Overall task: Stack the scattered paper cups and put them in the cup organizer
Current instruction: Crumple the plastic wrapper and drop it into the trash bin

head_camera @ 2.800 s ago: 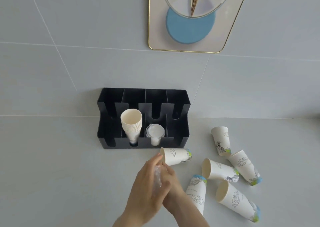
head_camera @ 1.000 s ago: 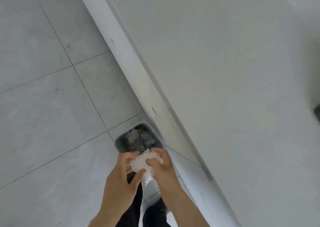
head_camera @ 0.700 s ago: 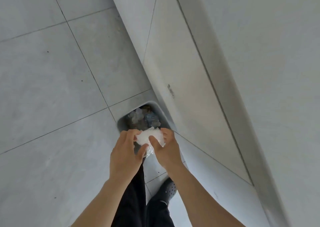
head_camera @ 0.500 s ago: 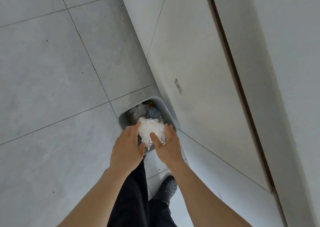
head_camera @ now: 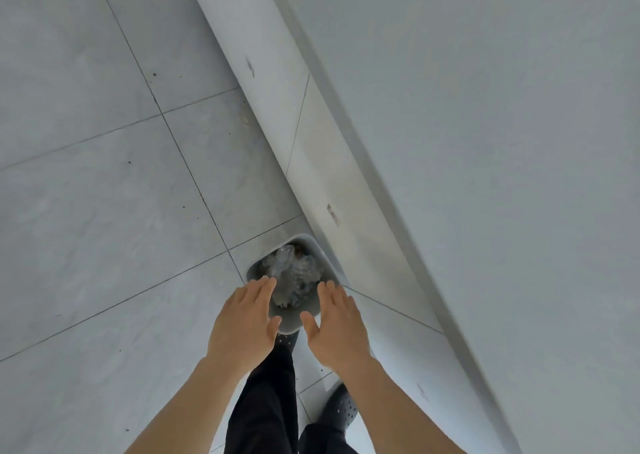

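I look straight down at the floor. My left hand and my right hand hover palm down over the near rim of a small grey waste bin, both with fingers spread and holding nothing. Crumpled clear plastic wrap lies inside the bin among other waste. No paper cup and no cup organizer is in view.
The bin stands on grey floor tiles against the white counter base. The counter top fills the right side. Black trouser legs and a dark perforated shoe are below my hands.
My hands carried a wad of clear plastic from the counter to the floor bin. Half a second ago both held it over the bin; now it lies inside and both hands are open.
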A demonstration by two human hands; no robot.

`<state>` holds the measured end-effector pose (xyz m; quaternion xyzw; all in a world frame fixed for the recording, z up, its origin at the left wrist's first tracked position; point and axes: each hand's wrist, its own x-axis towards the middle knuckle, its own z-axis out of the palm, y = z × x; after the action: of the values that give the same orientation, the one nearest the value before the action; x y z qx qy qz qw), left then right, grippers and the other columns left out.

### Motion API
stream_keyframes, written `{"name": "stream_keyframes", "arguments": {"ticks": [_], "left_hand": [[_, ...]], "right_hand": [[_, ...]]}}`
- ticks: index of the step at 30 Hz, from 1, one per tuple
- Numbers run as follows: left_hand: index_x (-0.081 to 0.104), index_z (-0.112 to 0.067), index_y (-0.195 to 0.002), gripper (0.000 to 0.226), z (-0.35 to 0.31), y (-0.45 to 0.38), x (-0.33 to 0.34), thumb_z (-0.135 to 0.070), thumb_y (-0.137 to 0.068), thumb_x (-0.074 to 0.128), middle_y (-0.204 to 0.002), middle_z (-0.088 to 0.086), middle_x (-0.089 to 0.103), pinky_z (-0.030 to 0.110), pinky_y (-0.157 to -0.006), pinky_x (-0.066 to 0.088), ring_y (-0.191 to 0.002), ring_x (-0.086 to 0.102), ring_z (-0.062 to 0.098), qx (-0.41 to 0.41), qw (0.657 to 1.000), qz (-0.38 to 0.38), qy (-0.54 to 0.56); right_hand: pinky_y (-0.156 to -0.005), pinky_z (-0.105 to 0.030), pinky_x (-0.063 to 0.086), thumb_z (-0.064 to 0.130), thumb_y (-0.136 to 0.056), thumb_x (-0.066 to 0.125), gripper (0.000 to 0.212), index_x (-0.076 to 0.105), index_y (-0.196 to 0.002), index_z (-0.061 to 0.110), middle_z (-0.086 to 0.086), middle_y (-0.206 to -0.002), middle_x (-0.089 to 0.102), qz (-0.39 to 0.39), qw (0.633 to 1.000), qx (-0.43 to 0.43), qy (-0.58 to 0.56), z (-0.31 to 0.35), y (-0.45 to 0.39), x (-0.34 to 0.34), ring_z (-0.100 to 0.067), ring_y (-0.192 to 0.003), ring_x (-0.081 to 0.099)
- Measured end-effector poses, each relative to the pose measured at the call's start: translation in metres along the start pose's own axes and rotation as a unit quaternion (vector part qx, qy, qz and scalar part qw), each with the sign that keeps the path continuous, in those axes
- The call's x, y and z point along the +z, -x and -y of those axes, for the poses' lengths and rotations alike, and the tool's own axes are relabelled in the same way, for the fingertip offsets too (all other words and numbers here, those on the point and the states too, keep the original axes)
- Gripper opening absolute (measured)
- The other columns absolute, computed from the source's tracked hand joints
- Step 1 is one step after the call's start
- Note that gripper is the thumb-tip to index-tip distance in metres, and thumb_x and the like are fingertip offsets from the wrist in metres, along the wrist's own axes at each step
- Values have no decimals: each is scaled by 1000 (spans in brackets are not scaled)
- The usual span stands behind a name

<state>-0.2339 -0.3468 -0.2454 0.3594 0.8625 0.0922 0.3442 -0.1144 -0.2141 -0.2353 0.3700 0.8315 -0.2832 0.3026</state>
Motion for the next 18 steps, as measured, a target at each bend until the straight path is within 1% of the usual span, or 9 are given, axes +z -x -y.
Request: {"name": "stream_keyframes", "arguments": {"ticks": [2,4,8,12,15,18], "left_hand": [[31,-17,-157,69,-9,12,-29,-41,-98,57,-160,-1,39,34,-118,35,-145,38,19,15,1000,-15,-16],[34,-16,-156,68,-22,24,-60,-41,-97,58,-158,-1,41,34,-118,34,-144,39,19,36,998,-30,-29],[35,-17,-155,65,-50,44,-116,-42,-98,56,-157,-2,42,34,-121,31,-144,38,18,90,992,-62,-65],[33,-17,-156,66,-91,49,-156,-43,-99,53,-159,-2,40,34,-123,26,-146,36,18,141,981,-99,-90],[24,-19,-160,69,-133,44,-170,-46,-100,47,-165,-3,30,34,-124,22,-150,28,18,201,970,-106,-91],[19,-21,-161,69,-184,38,-173,-45,-102,45,-168,-2,24,35,-127,14,-154,20,18,265,953,-108,-96]], "right_hand": [[-130,-40,4,49,-106,36,73,10,-164,12,-8,-173,9,-14,999,-22,21,10,23,-23,-24,-160,4],[-130,-39,4,49,-106,39,73,14,-163,11,-9,-172,13,-38,998,-43,30,22,47,-49,-25,-160,7],[-129,-38,8,44,-105,43,69,21,-160,10,-9,-169,23,-127,989,-67,22,38,91,-104,-26,-157,16],[-128,-35,3,41,-105,42,67,21,-161,10,-9,-171,19,-205,976,-73,-7,35,130,-148,-25,-159,12],[-126,-32,0,44,-106,40,69,18,-162,11,-8,-172,16,-256,965,-54,-22,14,155,-169,-23,-159,10],[-128,-33,0,46,-106,39,70,15,-163,13,-6,-173,13,-299,953,3,-46,-26,184,-183,-21,-160,7]]}}
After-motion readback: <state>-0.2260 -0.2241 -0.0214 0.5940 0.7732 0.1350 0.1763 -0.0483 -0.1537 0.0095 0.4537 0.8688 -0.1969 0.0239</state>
